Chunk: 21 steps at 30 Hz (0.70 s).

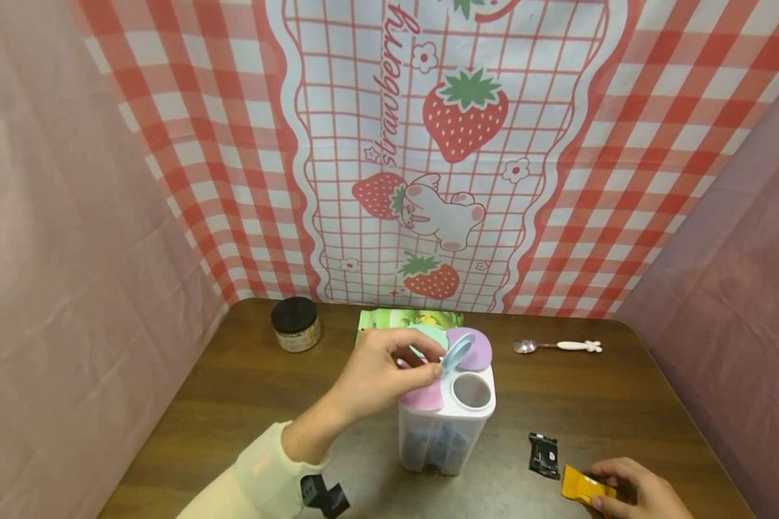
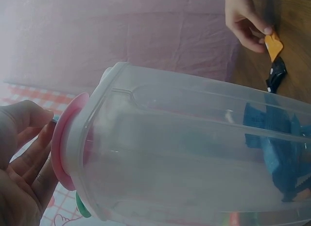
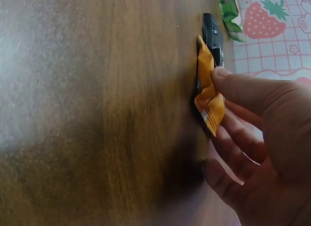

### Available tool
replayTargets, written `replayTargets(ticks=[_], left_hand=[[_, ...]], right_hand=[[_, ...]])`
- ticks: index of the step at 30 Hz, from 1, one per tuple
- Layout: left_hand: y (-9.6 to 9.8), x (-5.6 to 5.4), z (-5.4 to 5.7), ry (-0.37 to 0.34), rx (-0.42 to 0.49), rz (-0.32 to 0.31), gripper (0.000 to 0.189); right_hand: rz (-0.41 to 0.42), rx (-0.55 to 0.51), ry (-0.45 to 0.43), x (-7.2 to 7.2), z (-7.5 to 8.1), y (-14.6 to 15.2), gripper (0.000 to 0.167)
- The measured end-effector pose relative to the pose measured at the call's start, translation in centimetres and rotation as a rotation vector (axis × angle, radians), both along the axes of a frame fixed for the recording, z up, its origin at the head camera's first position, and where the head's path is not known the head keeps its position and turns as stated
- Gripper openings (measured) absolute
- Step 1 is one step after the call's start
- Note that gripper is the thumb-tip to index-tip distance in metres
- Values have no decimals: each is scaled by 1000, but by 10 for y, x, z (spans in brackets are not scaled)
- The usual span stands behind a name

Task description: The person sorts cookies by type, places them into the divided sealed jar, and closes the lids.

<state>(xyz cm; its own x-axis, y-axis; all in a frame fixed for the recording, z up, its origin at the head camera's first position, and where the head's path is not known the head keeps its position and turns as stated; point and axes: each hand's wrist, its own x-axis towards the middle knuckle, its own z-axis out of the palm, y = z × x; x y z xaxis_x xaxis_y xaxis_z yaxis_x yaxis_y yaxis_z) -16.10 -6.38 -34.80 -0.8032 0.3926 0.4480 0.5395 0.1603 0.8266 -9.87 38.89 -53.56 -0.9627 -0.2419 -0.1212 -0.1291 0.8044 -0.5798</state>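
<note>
A clear storage container (image 1: 436, 443) with a white top and several coloured flap lids stands on the table. My left hand (image 1: 384, 366) pinches its light blue lid (image 1: 458, 352), which is tipped up beside a round opening (image 1: 472, 392). The pink lid (image 2: 68, 138), green lid and purple lid (image 1: 472, 349) lie down on the top. Blue wrapped packets (image 2: 279, 148) show through the wall, low inside. At the lower right my right hand (image 1: 641, 490) pinches a yellow-orange wrapped packet (image 3: 209, 90) between thumb and fingers. A black wrapped packet (image 1: 544, 455) lies just beside it.
A jar with a black lid (image 1: 296, 324) stands at the back left. Behind the container lies a green bag (image 1: 389, 317). A spoon with a white handle (image 1: 558, 346) rests at the back right. Cloth walls (image 1: 720, 274) enclose the wooden table (image 1: 234, 418).
</note>
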Motion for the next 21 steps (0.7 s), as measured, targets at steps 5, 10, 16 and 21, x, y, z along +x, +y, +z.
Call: replayTargets(ticks=[5,10,16,21], left_hand=[[0,1,0,-8,0,1,15],[1,2,1,-6,3,-1,16],[0,2,0,-14,-1,-3,15],[0,2,1,-19,-15,6,16]], right_hand=[[-23,40,-61,-1,1,0,27],[-27,-7,78,5,-5,4,26],[-8,-55,240,9,-10,8,25],[-70,-32,231,10,-4,5,22]])
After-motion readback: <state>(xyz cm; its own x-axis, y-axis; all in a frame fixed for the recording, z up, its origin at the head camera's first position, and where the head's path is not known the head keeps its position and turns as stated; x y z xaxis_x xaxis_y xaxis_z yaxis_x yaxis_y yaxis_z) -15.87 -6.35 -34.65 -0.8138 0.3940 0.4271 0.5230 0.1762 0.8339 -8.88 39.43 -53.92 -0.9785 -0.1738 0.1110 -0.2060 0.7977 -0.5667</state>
